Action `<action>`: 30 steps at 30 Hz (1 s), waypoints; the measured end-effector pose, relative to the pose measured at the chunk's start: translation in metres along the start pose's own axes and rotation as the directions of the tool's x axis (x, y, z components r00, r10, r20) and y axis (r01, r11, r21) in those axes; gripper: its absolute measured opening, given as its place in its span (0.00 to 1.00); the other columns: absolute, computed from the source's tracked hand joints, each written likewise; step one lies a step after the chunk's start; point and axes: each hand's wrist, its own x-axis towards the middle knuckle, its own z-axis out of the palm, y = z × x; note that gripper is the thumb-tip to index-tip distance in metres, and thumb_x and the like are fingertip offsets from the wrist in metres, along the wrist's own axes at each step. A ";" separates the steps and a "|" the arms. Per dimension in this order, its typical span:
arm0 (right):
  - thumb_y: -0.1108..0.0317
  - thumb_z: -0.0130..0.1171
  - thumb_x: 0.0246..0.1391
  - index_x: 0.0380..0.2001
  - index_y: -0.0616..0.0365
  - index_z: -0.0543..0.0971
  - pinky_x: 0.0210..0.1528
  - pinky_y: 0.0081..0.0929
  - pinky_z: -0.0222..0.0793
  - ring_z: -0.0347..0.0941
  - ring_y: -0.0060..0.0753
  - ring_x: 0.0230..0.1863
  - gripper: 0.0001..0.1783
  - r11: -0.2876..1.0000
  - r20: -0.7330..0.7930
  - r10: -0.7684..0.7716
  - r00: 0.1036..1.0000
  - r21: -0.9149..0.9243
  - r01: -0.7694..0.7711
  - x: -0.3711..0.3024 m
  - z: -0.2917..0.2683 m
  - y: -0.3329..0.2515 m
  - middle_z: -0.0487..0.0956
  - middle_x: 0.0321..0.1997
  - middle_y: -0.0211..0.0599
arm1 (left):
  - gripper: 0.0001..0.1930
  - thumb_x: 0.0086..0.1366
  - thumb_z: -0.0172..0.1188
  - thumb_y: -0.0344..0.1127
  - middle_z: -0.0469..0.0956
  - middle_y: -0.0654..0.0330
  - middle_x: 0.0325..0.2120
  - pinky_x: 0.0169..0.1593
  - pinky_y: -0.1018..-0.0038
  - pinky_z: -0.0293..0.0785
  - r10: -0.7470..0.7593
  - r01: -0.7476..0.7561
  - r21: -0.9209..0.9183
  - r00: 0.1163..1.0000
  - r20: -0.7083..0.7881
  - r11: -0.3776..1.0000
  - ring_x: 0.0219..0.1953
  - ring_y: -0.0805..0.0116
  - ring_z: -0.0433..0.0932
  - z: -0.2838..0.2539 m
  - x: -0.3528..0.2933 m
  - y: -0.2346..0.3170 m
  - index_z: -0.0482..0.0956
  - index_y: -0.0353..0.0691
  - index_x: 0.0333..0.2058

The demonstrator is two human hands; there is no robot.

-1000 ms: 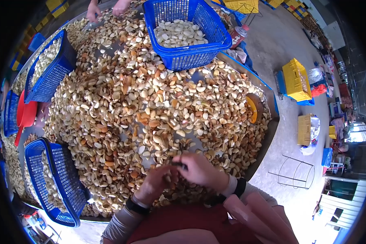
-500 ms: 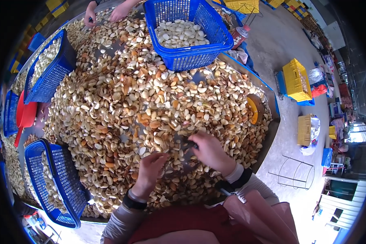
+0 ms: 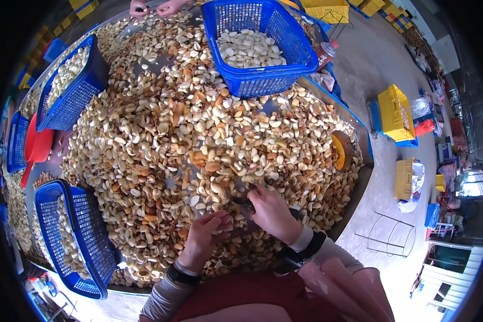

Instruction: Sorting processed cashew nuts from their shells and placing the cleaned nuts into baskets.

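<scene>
A wide heap of pale, brown and orange oval pieces (image 3: 161,134), like kernels or shelled clams, covers the table in front of me. My left hand (image 3: 205,236) hovers at the near part of the heap with its fingers curled together. Something pale shows between its fingertips, too small to name. Just to its right, my right hand (image 3: 271,212) grips a small black tool (image 3: 243,203) whose tip points left over the pieces; most of the tool is hidden by the fingers. Both hands are close together but apart.
Blue baskets with white pieces stand at the far middle (image 3: 263,86), left (image 3: 72,107) and near left (image 3: 91,236). A red scoop (image 3: 37,142) lies at the left. A yellow-rimmed bowl (image 3: 338,152) sits in the heap. Another person's hands (image 3: 169,7) work at the far edge.
My left hand has shifted slightly right, toward my right hand, and its fingers have curled more. The view has turned a little. The other person's hands now sit higher in the picture.
</scene>
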 end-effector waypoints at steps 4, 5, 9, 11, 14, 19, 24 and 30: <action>0.73 0.65 0.44 0.34 0.62 0.79 0.33 0.40 0.73 0.77 0.49 0.31 0.11 0.896 -0.064 -0.119 0.991 0.423 0.135 0.011 0.000 -0.018 0.77 0.31 0.42 | 0.16 0.70 0.52 0.35 0.79 0.58 0.39 0.42 0.68 0.77 0.001 0.031 -0.209 0.989 0.150 0.977 0.39 0.64 0.79 -0.003 0.006 -0.015 0.74 0.35 0.53; 0.76 0.61 0.43 0.36 0.61 0.79 0.33 0.40 0.73 0.77 0.50 0.32 0.13 0.920 -0.049 -0.096 0.994 0.376 0.107 0.017 0.011 -0.011 0.77 0.34 0.44 | 0.17 0.70 0.52 0.36 0.79 0.58 0.38 0.41 0.67 0.76 0.004 0.061 -0.290 0.976 0.219 0.955 0.38 0.64 0.79 -0.005 0.011 -0.019 0.74 0.35 0.54; 0.80 0.56 0.42 0.30 0.61 0.76 0.34 0.42 0.74 0.78 0.50 0.30 0.08 0.988 -0.043 -0.148 0.988 -0.039 0.146 0.019 0.020 -0.001 0.76 0.33 0.46 | 0.12 0.70 0.52 0.35 0.77 0.63 0.31 0.34 0.67 0.74 -0.077 0.094 -0.242 0.994 0.077 0.966 0.32 0.66 0.79 -0.009 0.020 -0.008 0.79 0.34 0.43; 0.79 0.57 0.42 0.29 0.61 0.76 0.33 0.42 0.74 0.78 0.50 0.30 0.07 0.990 -0.005 -0.127 0.992 -0.060 0.127 0.015 0.016 -0.006 0.76 0.34 0.46 | 0.06 0.64 0.58 0.32 0.76 0.65 0.23 0.28 0.66 0.71 0.501 -0.381 0.566 0.863 -0.067 0.731 0.25 0.64 0.78 -0.004 0.022 0.001 0.80 0.36 0.30; 0.79 0.57 0.42 0.29 0.61 0.76 0.34 0.43 0.75 0.78 0.51 0.30 0.07 0.993 0.018 -0.096 0.995 -0.067 0.097 0.014 0.024 -0.002 0.76 0.34 0.45 | 0.03 0.55 0.63 0.29 0.76 0.61 0.21 0.27 0.65 0.72 0.760 -0.410 0.911 0.607 0.233 0.049 0.23 0.58 0.78 -0.003 0.044 0.000 0.79 0.39 0.25; 0.77 0.59 0.42 0.32 0.62 0.77 0.37 0.45 0.74 0.77 0.56 0.31 0.09 0.995 0.017 0.027 0.999 0.096 -0.029 0.019 0.017 0.006 0.78 0.31 0.50 | 0.09 0.49 0.65 0.29 0.78 0.58 0.24 0.30 0.63 0.74 0.758 -0.332 0.940 0.594 0.270 -0.076 0.27 0.53 0.79 0.006 0.046 -0.004 0.83 0.44 0.32; 0.75 0.63 0.48 0.41 0.64 0.78 0.33 0.41 0.74 0.78 0.53 0.29 0.15 0.925 0.003 0.150 0.989 0.352 -0.141 0.015 -0.004 0.019 0.80 0.29 0.51 | 0.09 0.57 0.64 0.31 0.75 0.68 0.22 0.31 0.72 0.74 0.658 -0.616 0.670 0.711 0.249 0.414 0.25 0.73 0.75 -0.006 0.033 0.014 0.81 0.37 0.36; 0.71 0.64 0.49 0.40 0.61 0.74 0.32 0.43 0.74 0.78 0.53 0.29 0.15 0.997 0.048 0.048 0.998 0.061 -0.050 0.014 -0.004 -0.011 0.79 0.25 0.49 | 0.15 0.67 0.44 0.39 0.73 0.64 0.33 0.37 0.75 0.76 0.087 -0.152 0.235 0.960 0.266 0.960 0.33 0.74 0.72 -0.022 0.005 0.033 0.77 0.37 0.41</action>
